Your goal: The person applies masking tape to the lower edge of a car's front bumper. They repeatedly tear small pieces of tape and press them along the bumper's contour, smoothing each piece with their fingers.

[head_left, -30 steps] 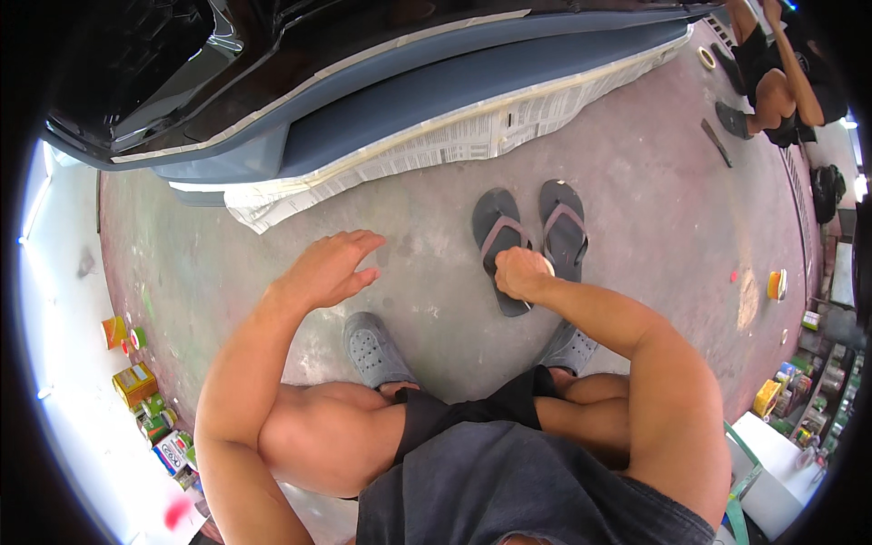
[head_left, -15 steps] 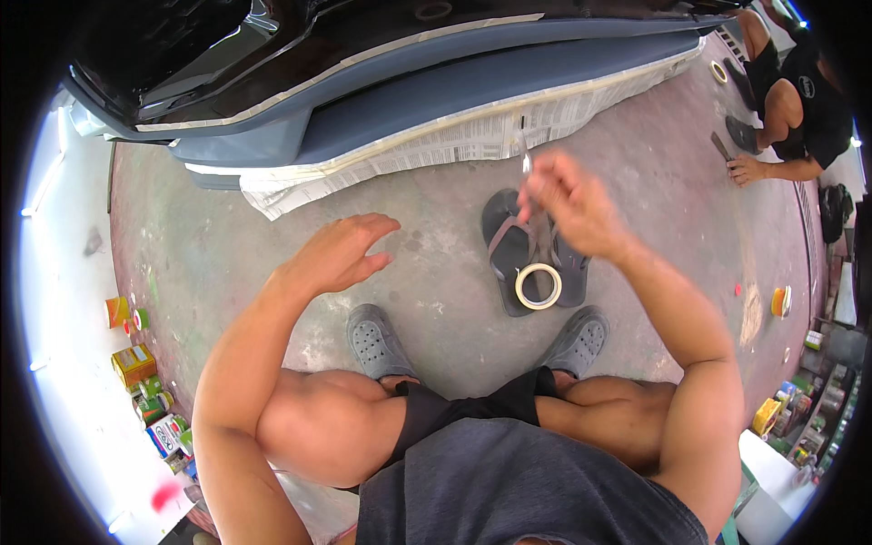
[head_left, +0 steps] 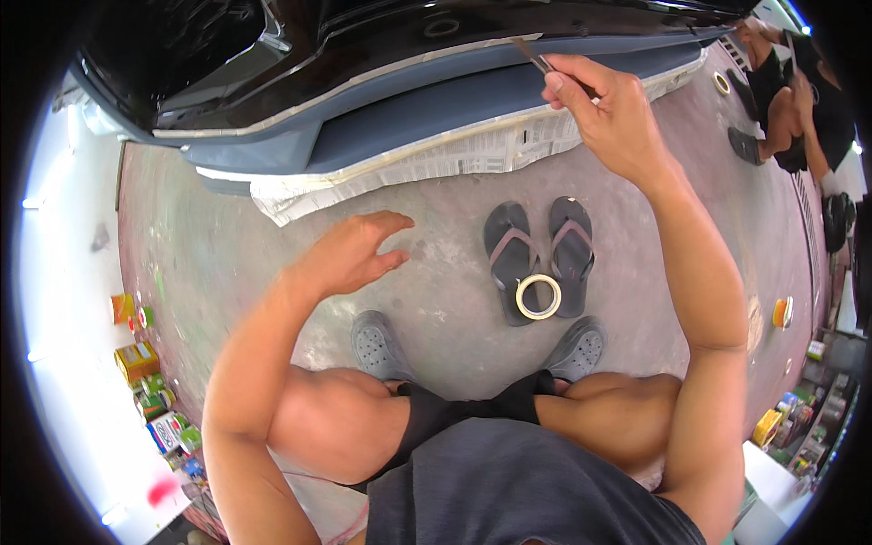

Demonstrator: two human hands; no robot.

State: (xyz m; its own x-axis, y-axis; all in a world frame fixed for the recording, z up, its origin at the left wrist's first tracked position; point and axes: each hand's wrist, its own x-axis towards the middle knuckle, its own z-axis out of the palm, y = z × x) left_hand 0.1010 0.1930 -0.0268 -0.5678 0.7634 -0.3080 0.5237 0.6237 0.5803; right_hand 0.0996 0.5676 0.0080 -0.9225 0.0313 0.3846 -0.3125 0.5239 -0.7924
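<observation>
My right hand (head_left: 607, 113) grips a slim, dark metal blade (head_left: 534, 56), probably a cutter. Its tip is at the end of a pale masking tape strip (head_left: 436, 47) on the vehicle's grey lower trim (head_left: 245, 143); I cannot tell whether they touch. My left hand (head_left: 359, 254) hangs over the floor, thumb and fingers apart, holding nothing. Newspaper sheets (head_left: 436, 163) are taped along the trim's lower edge. Above it is the glossy black bodywork (head_left: 381, 50). Below my right hand, a roll of masking tape (head_left: 522, 295) rests on a pair of dark flip-flops (head_left: 570, 238).
At right, another person (head_left: 804, 109) crouches beside the vehicle, near a second tape roll (head_left: 721, 83). Paint cans (head_left: 136, 361) line the left wall. More cans and bottles (head_left: 790, 413) stand at right. My grey clogs (head_left: 377, 345) are planted on the concrete floor.
My right hand has moved up from over the flip-flops to the trim, carrying the blade. My left hand has shifted slightly right. The other person's hand has lifted off the floor.
</observation>
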